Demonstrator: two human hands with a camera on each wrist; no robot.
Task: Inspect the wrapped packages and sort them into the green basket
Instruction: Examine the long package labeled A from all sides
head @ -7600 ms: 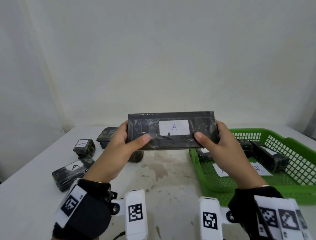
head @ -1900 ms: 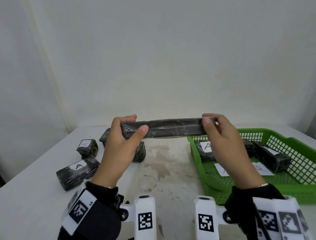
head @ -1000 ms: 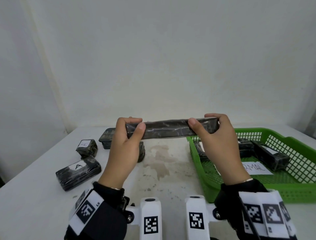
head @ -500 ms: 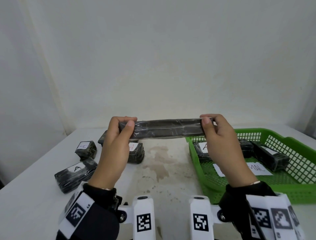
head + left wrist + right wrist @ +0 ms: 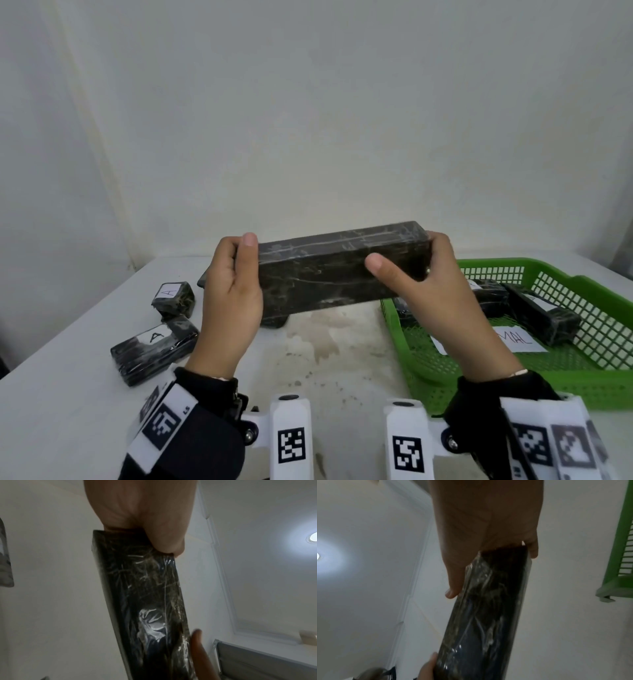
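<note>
A long black wrapped package (image 5: 329,274) is held up above the table between both hands, its plain broad face toward me and no label showing. My left hand (image 5: 236,284) grips its left end, thumb on top. My right hand (image 5: 414,274) grips the right end, thumb across the front face. The wrist views show the same package (image 5: 150,608) (image 5: 486,615) running from each palm toward the other hand. The green basket (image 5: 582,373) sits on the table at the right, with several black packages (image 5: 544,318) and a paper label (image 5: 513,339) inside.
Two black packages marked A lie on the white table at the left: a small one (image 5: 174,297) and a longer one (image 5: 154,349). Another dark package (image 5: 274,320) lies partly hidden behind the held one. A stained patch (image 5: 318,339) marks the table's middle. A white wall stands behind.
The package has rolled from edge-on to its broad face toward me, and it now tilts up to the right. Both hands have shifted their hold on its ends.
</note>
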